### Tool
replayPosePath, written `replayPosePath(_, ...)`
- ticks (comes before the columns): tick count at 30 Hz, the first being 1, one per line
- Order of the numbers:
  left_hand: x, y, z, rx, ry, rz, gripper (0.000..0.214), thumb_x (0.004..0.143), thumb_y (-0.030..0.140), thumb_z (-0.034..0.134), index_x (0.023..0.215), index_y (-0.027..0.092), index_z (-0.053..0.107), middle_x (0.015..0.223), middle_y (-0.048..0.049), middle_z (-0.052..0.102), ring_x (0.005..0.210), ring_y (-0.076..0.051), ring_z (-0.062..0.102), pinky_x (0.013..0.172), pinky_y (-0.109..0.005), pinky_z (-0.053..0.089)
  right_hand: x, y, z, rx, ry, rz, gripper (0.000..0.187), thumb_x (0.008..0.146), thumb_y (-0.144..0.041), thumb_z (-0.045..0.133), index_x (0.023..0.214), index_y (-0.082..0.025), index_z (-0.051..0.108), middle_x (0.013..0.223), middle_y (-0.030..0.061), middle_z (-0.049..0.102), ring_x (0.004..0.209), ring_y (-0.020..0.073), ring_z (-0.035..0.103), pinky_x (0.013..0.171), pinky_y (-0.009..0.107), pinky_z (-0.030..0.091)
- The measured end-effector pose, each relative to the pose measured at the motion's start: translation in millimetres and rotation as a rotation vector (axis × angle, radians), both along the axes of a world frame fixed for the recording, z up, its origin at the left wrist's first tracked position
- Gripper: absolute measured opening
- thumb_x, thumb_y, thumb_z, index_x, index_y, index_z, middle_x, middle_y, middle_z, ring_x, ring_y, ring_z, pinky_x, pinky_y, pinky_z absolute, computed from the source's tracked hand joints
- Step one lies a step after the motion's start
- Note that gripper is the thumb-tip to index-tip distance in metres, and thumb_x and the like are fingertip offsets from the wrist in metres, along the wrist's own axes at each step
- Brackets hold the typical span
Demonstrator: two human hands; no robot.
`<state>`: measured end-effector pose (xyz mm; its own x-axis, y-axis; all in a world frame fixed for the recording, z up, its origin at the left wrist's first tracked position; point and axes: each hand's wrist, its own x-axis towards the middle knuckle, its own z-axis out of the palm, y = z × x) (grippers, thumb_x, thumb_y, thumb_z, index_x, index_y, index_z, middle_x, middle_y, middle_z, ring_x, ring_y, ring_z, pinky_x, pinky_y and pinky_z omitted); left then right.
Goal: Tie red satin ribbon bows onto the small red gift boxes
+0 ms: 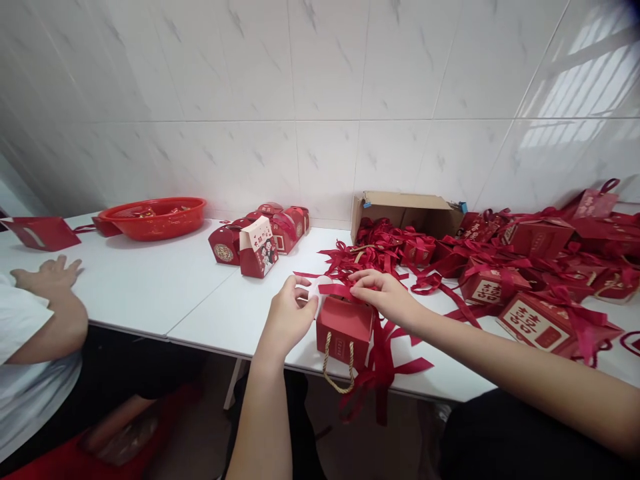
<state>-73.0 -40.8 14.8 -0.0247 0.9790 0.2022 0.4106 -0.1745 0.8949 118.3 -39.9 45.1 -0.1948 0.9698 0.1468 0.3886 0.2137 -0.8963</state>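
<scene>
At the table's front edge stands a small red gift box (345, 330) with a gold rope handle hanging over its front. My left hand (293, 313) is at the box's upper left corner, thumb and fingers curled around a small whitish piece (319, 288), too blurred to name. A short red ribbon (335, 290) stretches over the box top from that piece. My right hand (383, 293) pinches the ribbon's right end between thumb and fingers. More loose red ribbon (383, 367) hangs beside the box and over the table edge.
Finished-looking red boxes (259, 247) are grouped at mid-table. A tilted cardboard carton (407, 200) spills ribbons, and several ribboned boxes (540, 323) pile up at right. A red plastic basket (165, 227) stands at left. Another person's hand (47, 273) rests on the table (150, 280).
</scene>
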Motion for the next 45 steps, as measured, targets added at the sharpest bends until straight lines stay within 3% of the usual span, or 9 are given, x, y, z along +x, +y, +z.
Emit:
replayPosePath(12, 3, -4, 3.8, 0.013, -0.054, -0.051, 0.032, 0.077, 0.034, 0.057, 0.107, 0.024, 0.054, 0.092, -0.0042, 0.066, 0.061, -0.014, 0.062, 0.059, -0.028, 0.05, -3, 8, -10.8, 0.034, -0.082, -0.055, 0.019, 0.074, -0.028, 0.058, 0.062, -0.017, 0.068, 0.111, 0.0089, 0.061, 0.105, 0.0231, 0.057, 0.09, 0.034, 0.04)
replayPosePath(22, 2, -4, 8.1, -0.02, -0.099, -0.131, 0.04, 0.076, 0.05, 0.058, 0.1, 0.019, 0.063, 0.104, -0.0092, 0.069, 0.093, -0.023, 0.065, 0.076, -0.032, 0.052, -6, 7, -14.2, 0.047, -0.066, -0.054, 0.021, 0.075, -0.031, 0.06, 0.065, -0.017, 0.071, 0.108, 0.0098, 0.063, 0.103, 0.0237, 0.058, 0.091, 0.036, 0.041)
replayPosePath(27, -29, 12, -2.4, -0.042, 0.059, 0.163, 0.042, 0.077, 0.056, 0.054, 0.099, 0.022, 0.062, 0.11, -0.009, 0.068, 0.105, -0.026, 0.061, 0.089, -0.037, 0.046, 5, -1, -3.5, 0.074, 0.015, 0.026, 0.037, 0.079, -0.052, 0.056, 0.084, -0.02, 0.073, 0.114, 0.0079, 0.063, 0.106, 0.0241, 0.058, 0.094, 0.037, 0.041)
replayPosePath(31, -42, 27, -12.2, 0.049, 0.116, 0.407, 0.041, 0.077, 0.052, 0.055, 0.102, 0.02, 0.061, 0.116, -0.0122, 0.064, 0.111, -0.029, 0.057, 0.095, -0.04, 0.041, 26, -3, 10.6, 0.146, 0.029, -0.026, 0.035, 0.075, -0.051, 0.062, 0.095, -0.023, 0.071, 0.125, 0.0068, 0.057, 0.118, 0.0253, 0.05, 0.101, 0.04, 0.035)
replayPosePath(33, -34, 26, -9.6, 0.093, -0.033, 0.285, 0.042, 0.078, 0.052, 0.054, 0.102, 0.018, 0.062, 0.116, -0.0119, 0.064, 0.109, -0.027, 0.058, 0.095, -0.039, 0.042, 33, -5, 14.8, 0.184, -0.002, -0.048, 0.033, 0.075, -0.049, 0.064, 0.096, -0.025, 0.071, 0.127, 0.0064, 0.055, 0.121, 0.0257, 0.048, 0.102, 0.041, 0.034)
replayPosePath(36, -13, 16, 1.6, 0.084, -0.252, -0.074, 0.04, 0.079, 0.047, 0.057, 0.104, 0.016, 0.061, 0.114, -0.0111, 0.064, 0.107, -0.024, 0.059, 0.095, -0.037, 0.042, 30, -11, 15.9, 0.291, -0.098, -0.006, 0.026, 0.076, -0.044, 0.065, 0.093, -0.025, 0.071, 0.125, 0.0059, 0.056, 0.118, 0.0241, 0.049, 0.099, 0.039, 0.036)
replayPosePath(39, 0, 4, 10.9, 0.041, -0.292, -0.327, 0.041, 0.073, 0.032, 0.066, 0.11, 0.017, 0.058, 0.115, -0.0103, 0.063, 0.108, -0.023, 0.057, 0.091, -0.036, 0.046, 13, -17, 13.7, 0.479, -0.283, 0.065, 0.016, 0.078, -0.038, 0.064, 0.085, -0.024, 0.069, 0.11, 0.0055, 0.064, 0.105, 0.0229, 0.057, 0.095, 0.04, 0.034)
replayPosePath(42, 2, 0, 12.7, 0.024, -0.271, -0.389, 0.045, 0.071, 0.023, 0.067, 0.114, 0.019, 0.054, 0.119, -0.0102, 0.059, 0.108, -0.023, 0.057, 0.088, -0.036, 0.049, -10, -17, 11.6, 0.592, -0.584, 0.098, 0.018, 0.079, -0.037, 0.064, 0.086, -0.02, 0.065, 0.089, 0.0076, 0.069, 0.09, 0.0241, 0.061, 0.092, 0.044, 0.029)
replayPosePath(45, -1, 1, 10.3, 0.017, -0.265, -0.393, 0.043, 0.073, 0.022, 0.065, 0.113, 0.019, 0.053, 0.123, -0.0103, 0.055, 0.107, -0.022, 0.058, 0.087, -0.036, 0.049, -24, -10, 9.0, 0.556, -0.763, 0.087, 0.023, 0.078, -0.03, 0.066, 0.094, -0.015, 0.061, 0.082, 0.0115, 0.07, 0.081, 0.0257, 0.062, 0.087, 0.043, 0.031)
